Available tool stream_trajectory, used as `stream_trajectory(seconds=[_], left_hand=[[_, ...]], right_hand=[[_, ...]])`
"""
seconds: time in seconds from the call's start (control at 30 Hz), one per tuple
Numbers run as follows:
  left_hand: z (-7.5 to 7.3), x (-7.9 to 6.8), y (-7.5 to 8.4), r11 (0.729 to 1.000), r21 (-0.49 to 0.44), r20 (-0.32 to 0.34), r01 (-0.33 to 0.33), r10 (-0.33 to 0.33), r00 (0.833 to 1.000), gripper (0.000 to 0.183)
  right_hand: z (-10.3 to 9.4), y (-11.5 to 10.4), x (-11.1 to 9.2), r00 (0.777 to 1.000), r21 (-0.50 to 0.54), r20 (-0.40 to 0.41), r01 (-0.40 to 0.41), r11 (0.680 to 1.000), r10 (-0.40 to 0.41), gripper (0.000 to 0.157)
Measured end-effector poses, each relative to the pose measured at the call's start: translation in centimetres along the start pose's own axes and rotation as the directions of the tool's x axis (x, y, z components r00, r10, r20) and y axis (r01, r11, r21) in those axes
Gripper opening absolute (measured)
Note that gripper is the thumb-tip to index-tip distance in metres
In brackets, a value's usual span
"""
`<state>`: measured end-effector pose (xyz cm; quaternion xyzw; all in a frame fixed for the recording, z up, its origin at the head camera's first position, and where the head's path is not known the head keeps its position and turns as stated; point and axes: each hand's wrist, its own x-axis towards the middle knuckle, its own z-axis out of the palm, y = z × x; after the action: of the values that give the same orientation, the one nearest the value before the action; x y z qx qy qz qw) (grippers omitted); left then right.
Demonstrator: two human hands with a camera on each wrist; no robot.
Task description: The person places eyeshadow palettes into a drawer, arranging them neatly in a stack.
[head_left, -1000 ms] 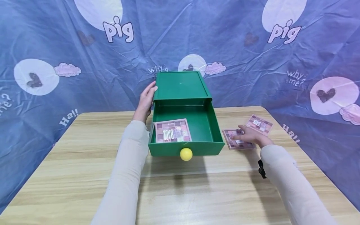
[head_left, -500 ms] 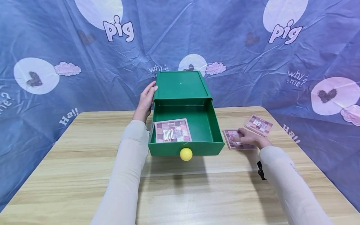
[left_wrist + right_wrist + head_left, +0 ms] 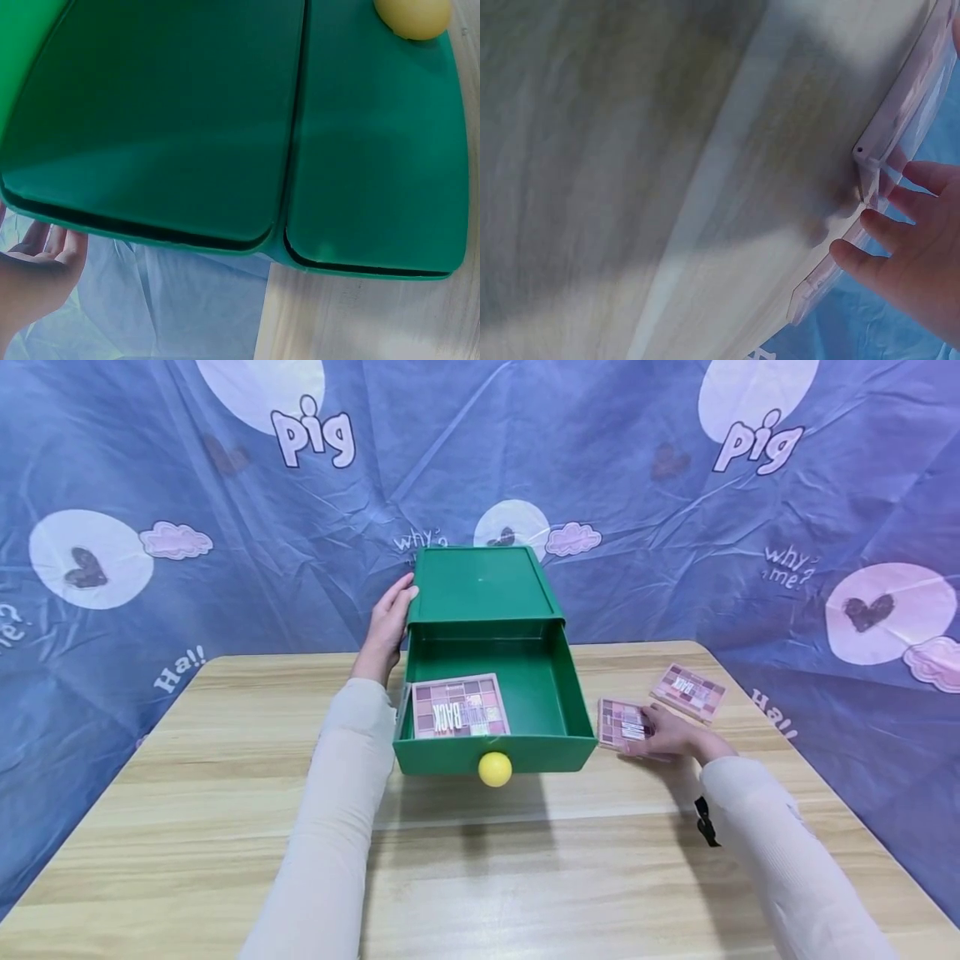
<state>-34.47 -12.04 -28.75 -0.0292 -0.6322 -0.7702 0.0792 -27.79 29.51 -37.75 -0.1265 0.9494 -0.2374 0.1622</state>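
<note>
A green drawer unit (image 3: 487, 583) has its drawer (image 3: 536, 685) pulled out, with a yellow round knob (image 3: 495, 769) on the front. Inside the drawer, at its left, lies an eyeshadow palette (image 3: 456, 703) with a clear, printed lid. My left hand (image 3: 387, 622) rests along the unit's left side, its fingers at the upper edge; the left wrist view shows the fingertips against the green casing (image 3: 150, 150). Right of the drawer, my right hand (image 3: 671, 733) grips a second palette (image 3: 621, 724), thumb near the close edge and fingers over the far one. Part of that palette is hidden under the hand.
A third eyeshadow palette (image 3: 688, 691) lies on the wooden table (image 3: 480, 877) just behind my right hand. Blue printed cloth (image 3: 637, 468) hangs behind the table. The drawer front juts out towards me above the tabletop.
My right hand has closed round the palette from lying over it, and the palette has turned and shifted slightly. The left hand and drawer stay in place.
</note>
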Motion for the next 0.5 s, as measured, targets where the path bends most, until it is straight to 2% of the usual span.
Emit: stream_trajectory(seconds=[0.13,0.3,0.5], left_hand=[[-0.08,0.04,0.04,1.000,0.004,0.006,-0.006,0.006,1.000,0.046],[-0.02,-0.02,0.05,1.000,0.004,-0.001,-0.006,0.006,1.000,0.045],[0.10,0.02,-0.10,1.000,-0.010,-0.006,-0.007,0.007,1.000,0.043]], right_hand=[[0.23,0.06,-0.04,0.998,-0.043,-0.040,0.039,0.998,-0.041,0.100],[0.77,0.45,0.12,0.995,-0.057,-0.085,0.045,0.997,-0.050,0.102],[0.91,0.93,0.05,0.994,0.031,-0.089,0.069,0.997,-0.066,0.085]])
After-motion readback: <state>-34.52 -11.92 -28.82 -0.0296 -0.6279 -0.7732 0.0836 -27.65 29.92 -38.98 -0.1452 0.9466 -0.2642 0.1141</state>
